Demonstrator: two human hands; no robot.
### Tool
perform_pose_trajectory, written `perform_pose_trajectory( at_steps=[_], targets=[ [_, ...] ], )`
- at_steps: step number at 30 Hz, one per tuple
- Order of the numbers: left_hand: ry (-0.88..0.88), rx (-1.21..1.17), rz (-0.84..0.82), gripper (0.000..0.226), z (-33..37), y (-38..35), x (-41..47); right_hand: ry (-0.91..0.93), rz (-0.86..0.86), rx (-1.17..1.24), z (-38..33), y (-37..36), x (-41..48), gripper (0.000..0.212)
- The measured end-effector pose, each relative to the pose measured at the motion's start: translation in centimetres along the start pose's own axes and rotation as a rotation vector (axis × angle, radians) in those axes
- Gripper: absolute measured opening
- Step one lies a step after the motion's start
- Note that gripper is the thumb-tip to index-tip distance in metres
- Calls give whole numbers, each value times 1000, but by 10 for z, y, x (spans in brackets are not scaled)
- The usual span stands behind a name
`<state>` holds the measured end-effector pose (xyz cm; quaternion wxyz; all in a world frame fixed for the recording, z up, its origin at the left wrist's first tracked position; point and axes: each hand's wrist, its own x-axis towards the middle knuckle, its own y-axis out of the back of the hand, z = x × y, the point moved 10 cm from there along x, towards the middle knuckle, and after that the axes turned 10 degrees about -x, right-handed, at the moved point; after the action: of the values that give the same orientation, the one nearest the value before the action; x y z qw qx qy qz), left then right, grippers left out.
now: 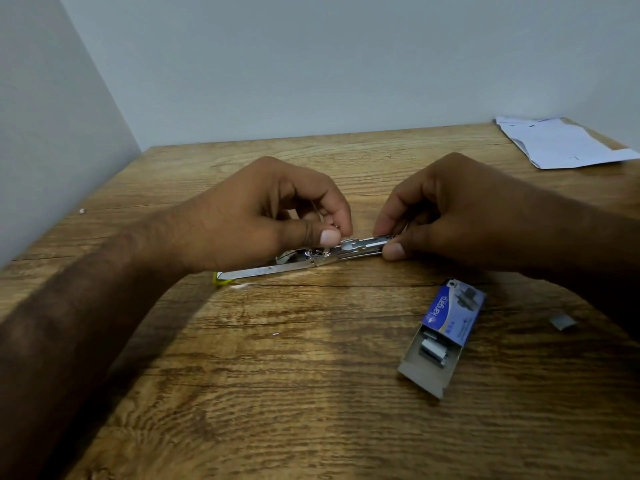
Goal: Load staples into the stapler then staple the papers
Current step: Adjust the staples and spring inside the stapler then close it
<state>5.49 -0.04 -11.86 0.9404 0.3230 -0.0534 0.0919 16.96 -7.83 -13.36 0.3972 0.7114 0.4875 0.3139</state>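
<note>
- I see the stapler (311, 259) lying opened out flat on the wooden table (277, 375), in the middle of the scene. Its bare metal length runs from the left, slightly nearer, to the right, slightly farther.
- My left hand (263, 216) is curled over the stapler's middle. The thumb tip and forefinger pinch a small metal part near the hinge, and the other fingers are folded in behind.
- My right hand (460, 209) grips the right end of the stapler's open metal channel, with the thumb on the near side and curled fingers on the far side.
- A thin yellow edge shows at the stapler's left end, just under my left wrist.
- The staple box (446, 327) lies near right of the stapler and apart from it. Its blue sleeve is slid partway off the grey tray, and strips of staples (431, 348) show in the open tray.
- One loose staple strip (562, 322) lies on the table to the right of the box, near my right forearm.
- The papers (561, 143), white sheets loosely stacked, sit at the far right corner of the table, well apart from both hands.
- A plain pale wall (311, 64) stands behind the table's far and left edges.
</note>
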Motion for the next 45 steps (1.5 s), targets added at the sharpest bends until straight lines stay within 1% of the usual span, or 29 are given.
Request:
perform_pose_trajectory(
  at_steps=[4, 13, 16, 21, 26, 28, 36, 42, 45],
  targets=[
    [-10, -33, 36, 4, 1, 10, -4, -6, 4, 0, 1, 0, 0, 16],
    [17, -51, 55, 17, 0, 24, -14, -19, -11, 20, 2, -1, 0, 16],
    [17, 3, 38, 21, 0, 18, -13, -14, -8, 13, 1, -1, -1, 16],
    [11, 98, -3, 13, 0, 11, -12, -13, -11, 21, 0, -3, -1, 17],
    [-14, 16, 12, 8, 2, 16, -15, -10, -7, 32, 0, -3, 0, 17],
    [-28, -6, 28, 11, 3, 19, -16, -9, -10, 30, 0, -3, 0, 17],
    [-1, -17, 21, 12, -3, 18, -14, -8, -8, 21, -1, -2, 0, 16],
    [-1, 0, 92, 20, -7, 4, -5, -7, 1, 9, -2, -1, -1, 16],
    [43, -78, 137, 20, -14, 5, -3, -11, 0, 12, -1, -1, -1, 17]
  ],
)
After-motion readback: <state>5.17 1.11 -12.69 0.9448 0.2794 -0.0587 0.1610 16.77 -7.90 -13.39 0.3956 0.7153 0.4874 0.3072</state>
